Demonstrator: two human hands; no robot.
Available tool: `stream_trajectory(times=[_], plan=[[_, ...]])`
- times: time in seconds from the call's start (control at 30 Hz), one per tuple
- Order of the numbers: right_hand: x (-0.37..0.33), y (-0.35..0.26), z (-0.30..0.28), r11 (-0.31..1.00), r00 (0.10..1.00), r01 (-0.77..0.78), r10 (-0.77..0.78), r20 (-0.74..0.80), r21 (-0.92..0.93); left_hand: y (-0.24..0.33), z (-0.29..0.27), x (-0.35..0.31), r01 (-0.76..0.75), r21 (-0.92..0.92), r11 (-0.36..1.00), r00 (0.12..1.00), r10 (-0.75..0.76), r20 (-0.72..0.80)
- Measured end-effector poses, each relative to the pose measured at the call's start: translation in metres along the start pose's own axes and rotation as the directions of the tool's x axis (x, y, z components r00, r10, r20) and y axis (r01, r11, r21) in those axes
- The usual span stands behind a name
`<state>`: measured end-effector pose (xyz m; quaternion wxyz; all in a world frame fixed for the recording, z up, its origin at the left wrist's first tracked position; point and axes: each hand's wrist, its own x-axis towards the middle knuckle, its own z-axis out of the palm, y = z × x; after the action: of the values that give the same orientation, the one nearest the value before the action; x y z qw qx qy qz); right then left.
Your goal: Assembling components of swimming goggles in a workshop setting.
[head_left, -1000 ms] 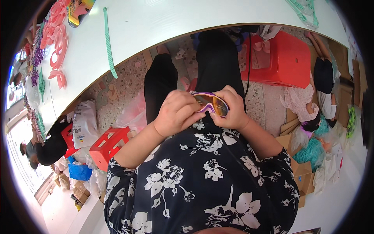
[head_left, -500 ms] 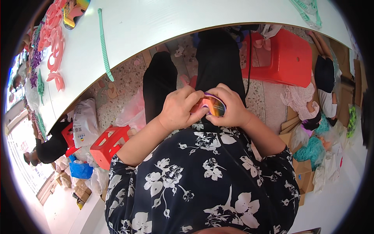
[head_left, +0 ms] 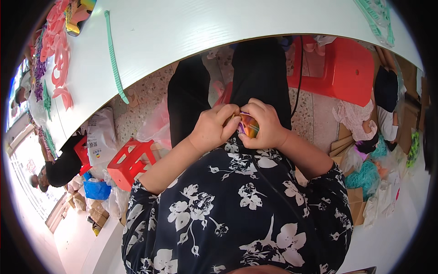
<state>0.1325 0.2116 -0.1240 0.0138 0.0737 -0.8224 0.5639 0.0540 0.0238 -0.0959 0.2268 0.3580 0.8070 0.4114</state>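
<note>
Both hands meet over my lap, just below the table edge. Between them are swim goggles (head_left: 249,126) with a shiny orange mirrored lens and a purple rim, mostly covered by my fingers. My right hand (head_left: 265,124) is wrapped round the lens side, thumb along its lower edge. At the other end, my left hand (head_left: 213,127) pinches with thumb and forefinger close to the purple rim; what lies within that pinch is hidden. A ribbed mint-green strap (head_left: 114,57) lies on the white table (head_left: 191,27) ahead of me to the left.
Pink curved rubber pieces (head_left: 60,68) and a gold mirrored piece (head_left: 76,17) lie at the table's left. More green straps (head_left: 378,20) sit at the far right. Red stools (head_left: 349,73) stand on the floor, with bags and boxes beside them. Other people are at both sides.
The goggles have turned in my hands, so less of the lens shows. My left fingers have curled tighter beside the rim. The whole view has shifted slightly.
</note>
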Motion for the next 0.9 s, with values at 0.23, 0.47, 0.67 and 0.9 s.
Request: stream_trajectory(times=[0.23,0.47,0.67,0.9], plan=[[0.003,-0.012,-0.018,0.991,0.99,-0.123,0.118,0.075,0.056,0.016,-0.022,-0.008,0.155,-0.058,0.986,0.984,-0.149,0.098],[-0.023,-0.031,-0.027,0.977,0.974,-0.21,0.206,0.094,0.042,0.018,-0.043,-0.023,0.17,-0.125,0.977,0.936,-0.121,0.33],[-0.046,-0.029,-0.025,0.869,0.903,-0.414,0.355,0.241,0.27,0.018,-0.039,-0.034,0.175,-0.197,0.965,0.953,-0.116,0.279],[-0.048,-0.033,-0.028,0.858,0.906,-0.415,0.358,0.227,0.302,0.022,-0.036,-0.038,0.192,-0.239,0.952,0.955,-0.125,0.268]])
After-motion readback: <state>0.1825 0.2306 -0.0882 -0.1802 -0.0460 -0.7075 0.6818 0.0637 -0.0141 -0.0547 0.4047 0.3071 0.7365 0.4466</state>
